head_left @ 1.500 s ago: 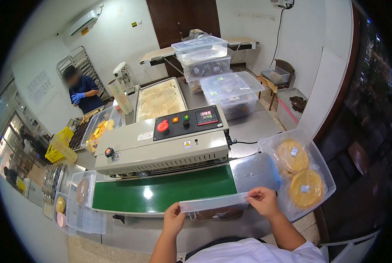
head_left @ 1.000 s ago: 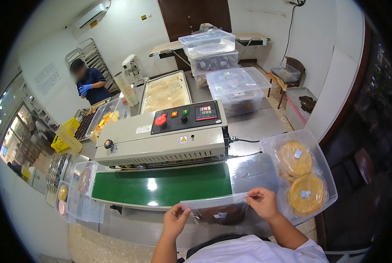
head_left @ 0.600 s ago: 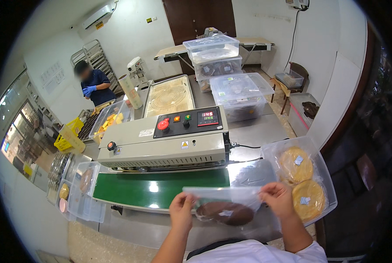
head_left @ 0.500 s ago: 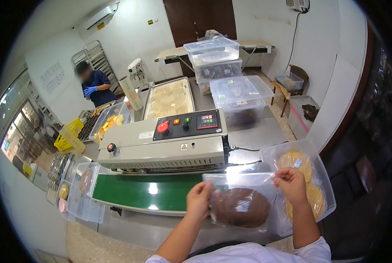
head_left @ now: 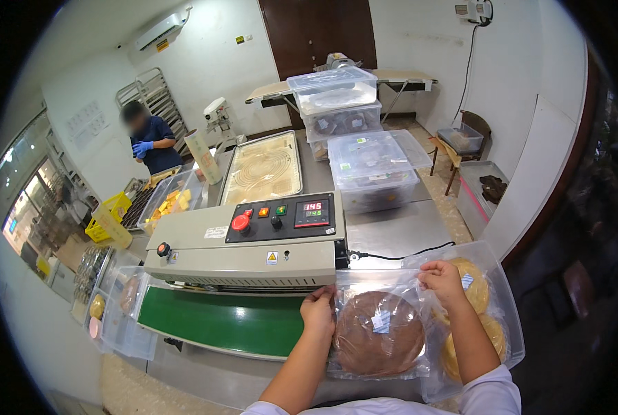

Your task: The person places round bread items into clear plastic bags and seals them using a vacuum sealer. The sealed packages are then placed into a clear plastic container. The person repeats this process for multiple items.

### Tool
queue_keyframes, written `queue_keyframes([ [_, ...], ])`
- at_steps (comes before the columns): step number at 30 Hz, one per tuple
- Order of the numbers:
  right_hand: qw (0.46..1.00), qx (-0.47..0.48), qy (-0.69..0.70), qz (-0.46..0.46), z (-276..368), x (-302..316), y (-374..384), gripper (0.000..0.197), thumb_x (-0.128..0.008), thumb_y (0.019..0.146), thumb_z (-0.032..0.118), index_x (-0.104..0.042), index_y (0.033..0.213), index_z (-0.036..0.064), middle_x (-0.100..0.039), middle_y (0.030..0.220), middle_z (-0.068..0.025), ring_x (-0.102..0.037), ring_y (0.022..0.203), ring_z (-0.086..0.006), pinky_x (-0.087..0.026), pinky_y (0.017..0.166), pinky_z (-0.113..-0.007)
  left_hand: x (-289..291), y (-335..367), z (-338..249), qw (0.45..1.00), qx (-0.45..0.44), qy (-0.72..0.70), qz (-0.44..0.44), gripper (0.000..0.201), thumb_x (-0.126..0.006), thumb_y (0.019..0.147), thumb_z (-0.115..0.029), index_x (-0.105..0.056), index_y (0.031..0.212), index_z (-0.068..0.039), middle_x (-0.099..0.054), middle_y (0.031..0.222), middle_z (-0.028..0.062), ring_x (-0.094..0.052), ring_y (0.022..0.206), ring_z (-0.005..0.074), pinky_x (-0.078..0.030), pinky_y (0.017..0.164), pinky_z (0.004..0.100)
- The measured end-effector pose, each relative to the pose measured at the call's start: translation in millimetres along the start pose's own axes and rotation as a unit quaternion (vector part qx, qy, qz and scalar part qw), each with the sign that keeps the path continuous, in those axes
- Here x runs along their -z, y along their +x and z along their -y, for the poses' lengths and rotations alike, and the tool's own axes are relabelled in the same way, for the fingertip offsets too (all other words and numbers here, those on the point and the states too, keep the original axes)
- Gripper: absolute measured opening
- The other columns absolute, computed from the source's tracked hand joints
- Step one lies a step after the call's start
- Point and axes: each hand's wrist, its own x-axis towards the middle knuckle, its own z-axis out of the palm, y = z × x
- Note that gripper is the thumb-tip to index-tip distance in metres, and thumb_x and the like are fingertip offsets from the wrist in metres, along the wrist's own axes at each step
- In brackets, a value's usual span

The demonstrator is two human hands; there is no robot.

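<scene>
A clear plastic bag [head_left: 415, 370] holds a round, flat brown cake layer [head_left: 379, 346] with a small white label on it. My left hand [head_left: 318, 310] pinches the bag's upper left corner, close to the right end of the band sealer [head_left: 254, 250]. Closed on the upper right corner is my right hand [head_left: 442, 282], so the bag's top edge is stretched between them. The bag lies beside the right end of the sealer's green conveyor belt [head_left: 219, 319].
On the right, a clear tub [head_left: 506, 304] holds bagged yellow rounds. Lidded plastic boxes [head_left: 371, 166] are stacked behind the sealer, beside a baking tray [head_left: 264, 166]. Another tub [head_left: 139, 339] stands left. A person [head_left: 150, 138] in blue gloves works at the far left.
The bag has come down and lies flatter, its top edge now up against the sealer's right end. Both hands keep hold of its corners. My view has shifted slightly.
</scene>
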Motion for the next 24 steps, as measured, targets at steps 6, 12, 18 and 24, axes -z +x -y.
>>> queue_keyframes([
  [6,0.998,0.004,-0.009,0.057,-11,-24,17,0.019,-0.065,0.073,0.000,-0.054,0.088,-0.0031,-0.059,0.069,-0.0063,-0.053,0.057,-0.0088,-0.043,0.050,-0.020,17,14,-19,0.999,-0.016,0.022,-0.027,0.007,-0.056,0.079,0.005,-0.051,0.080,0.000,-0.061,0.085,0.0129,-0.061,0.079,0.0225,-0.052,0.064,0.0301],
  [12,0.993,-0.005,-0.087,0.078,-12,-57,31,0.020,-0.067,0.074,0.005,-0.055,0.089,-0.0012,-0.059,0.069,-0.0037,-0.052,0.057,-0.0073,-0.041,0.049,-0.020,38,20,-41,0.998,-0.038,0.009,-0.043,0.008,-0.057,0.079,0.004,-0.050,0.082,0.001,-0.061,0.085,0.0145,-0.062,0.074,0.0217,-0.052,0.063,0.0295],
  [18,0.988,0.015,-0.096,0.119,-33,-79,41,0.022,-0.065,0.075,0.007,-0.056,0.094,0.0008,-0.060,0.073,-0.0034,-0.053,0.061,-0.0077,-0.041,0.053,-0.021,54,23,-66,0.996,-0.039,0.048,-0.060,0.006,-0.056,0.081,0.000,-0.052,0.084,-0.003,-0.062,0.084,0.0104,-0.059,0.067,0.0171,-0.045,0.051,0.0225],
  [24,0.962,0.216,-0.149,0.082,93,-93,-5,0.021,-0.056,0.085,0.018,-0.057,0.100,0.0041,-0.057,0.094,-0.0025,-0.051,0.078,-0.0085,-0.041,0.071,-0.022,106,-9,-102,0.992,-0.045,0.104,-0.058,0.012,-0.056,0.084,-0.015,-0.049,0.090,-0.007,-0.060,0.084,0.0071,-0.056,0.063,0.0133,-0.038,0.046,0.0200],
])
